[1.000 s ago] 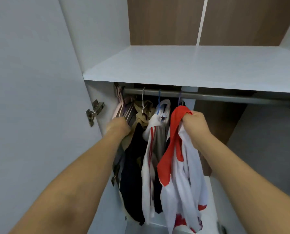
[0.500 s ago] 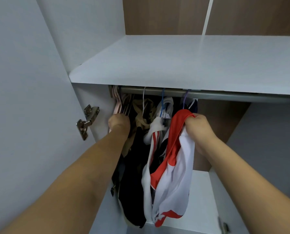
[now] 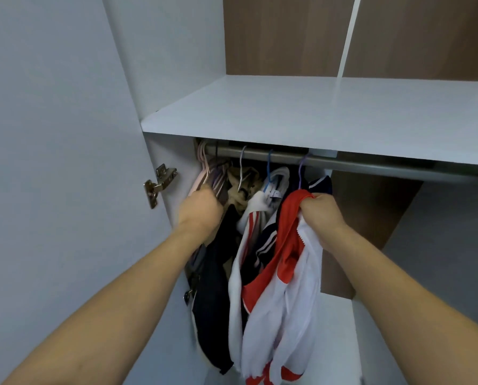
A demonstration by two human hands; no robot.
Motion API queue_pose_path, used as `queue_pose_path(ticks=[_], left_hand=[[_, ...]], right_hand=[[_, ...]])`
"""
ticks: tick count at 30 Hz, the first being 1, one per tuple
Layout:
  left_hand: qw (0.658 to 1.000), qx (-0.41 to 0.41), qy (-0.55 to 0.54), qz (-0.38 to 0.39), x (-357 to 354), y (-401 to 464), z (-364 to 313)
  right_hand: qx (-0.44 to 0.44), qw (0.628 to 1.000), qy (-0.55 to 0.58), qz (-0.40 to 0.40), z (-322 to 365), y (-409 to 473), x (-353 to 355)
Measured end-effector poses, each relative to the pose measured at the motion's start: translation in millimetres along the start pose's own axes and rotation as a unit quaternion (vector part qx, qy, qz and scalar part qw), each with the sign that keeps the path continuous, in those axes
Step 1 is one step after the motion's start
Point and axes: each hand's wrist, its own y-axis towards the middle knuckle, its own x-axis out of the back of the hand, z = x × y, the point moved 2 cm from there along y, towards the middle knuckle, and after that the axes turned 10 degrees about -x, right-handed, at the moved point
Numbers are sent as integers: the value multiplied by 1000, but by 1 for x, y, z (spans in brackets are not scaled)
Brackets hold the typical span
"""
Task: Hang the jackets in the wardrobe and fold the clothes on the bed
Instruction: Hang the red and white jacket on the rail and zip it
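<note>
A: Red-and-white jacket [image 3: 285, 273] is gripped at the collar by the right hand [image 3: 320, 215], fingers clenched on the fabric, just below the rail [image 3: 371, 163]. It's probably kept bunched so a hanger can be fed in.

B: Left hand [image 3: 200, 211]?

A: Curled among the spare hangers [image 3: 207, 176] at the rail's left end. What is grasped can't be told; fingertips are hidden. The jacket hem is cut off below.

We cannot see the fingers of our left hand [image 3: 200, 208], buried among the hangers [image 3: 204, 173], nor the hanger under the red-and-white jacket [image 3: 282, 287], whose blurred hem the bottom edge cuts off.
</note>
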Motion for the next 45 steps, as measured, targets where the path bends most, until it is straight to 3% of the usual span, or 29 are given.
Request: queue_pose_path(ticks=[12, 17, 22, 26, 29, 31, 33, 35, 37, 40, 41, 44, 45], left_hand=[[990, -138, 30, 1, 100, -228, -91], [985, -148, -69, 49, 116, -262, -112], [978, -175, -92, 69, 113, -270, -133], [975, -191, -91, 69, 84, -250, -157], [969, -202, -121, 75, 51, -230, -175], [963, -176, -191, 75, 30, -217, -176], [949, -163, -268, 47, 13, -208, -171], [926, -164, -341, 7, 7, -202, -166], [909, -193, -368, -22, 9, -197, -169], [895, -247, -369, -39, 13, -191, -183], [889, -257, -377, -48, 12, -191, -188], [865, -273, -416, -57, 3, -193, -200], [860, -284, -421, -59, 0, -195, -204]], right_hand=[[-18, 997, -57, -40, -27, -8, 49], [13, 995, -76, -69, -29, -15, 83], [36, 995, -66, -68, -18, -36, 109], [41, 999, -11, -17, -1, -67, 115], [-56, 978, 163, 114, 4, -92, 118], [-67, 963, 194, 177, 7, -107, 125], [-2, 975, 139, 174, 8, -112, 133], [96, 992, -1, 79, 6, -111, 144], [195, 970, -143, -11, 4, -109, 155], [292, 941, -169, 28, -1, -111, 163], [341, 918, -201, 10, 0, -111, 165], [484, 791, -331, -177, 13, -113, 174], [498, 777, -330, -200, 18, -114, 178]])
